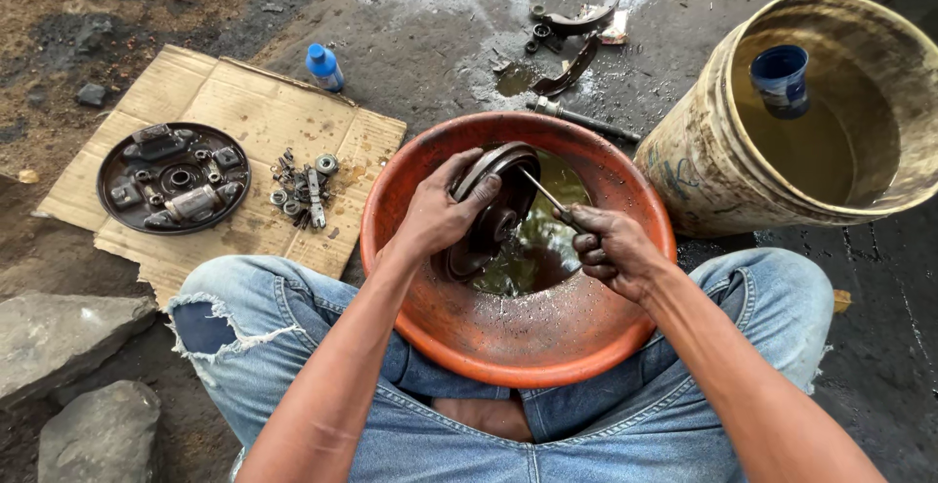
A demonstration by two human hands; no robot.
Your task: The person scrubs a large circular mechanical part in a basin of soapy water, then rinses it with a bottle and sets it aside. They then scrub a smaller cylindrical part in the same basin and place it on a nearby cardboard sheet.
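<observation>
A wet, oil-stained concrete floor (410, 43) is seen from above, with bare dirt at the far left edge. An orange basin (518, 346) is held between the knees of a person in torn blue jeans (293, 317); dark, dirty liquid lies pooled in its far side.

The left hand (440, 214) is clenched around a curved metal brake part (489, 214), which is kept tilted on edge inside the basin — its lower end sits just below the left fingertips, at the liquid's edge. The right hand (606, 249) is closed on a thin metal tool (542, 190), pinched by the fingers, and the tool's tip is pointed at the brake part, just beside the left fingers; whether the two are touching cannot be told.

Well apart from the left fingers, a sheet of cardboard (244, 112) carries a round dark plate (174, 178) and a small heap of nuts and bolts (303, 190). A blue bottle (324, 67) stands beyond the cardboard. Beyond the right fingers, a grimy bucket (703, 161) of murky liquid holds a blue cup (780, 78) — and more curved metal parts (572, 48) lie on the wet floor past the basin.
</observation>
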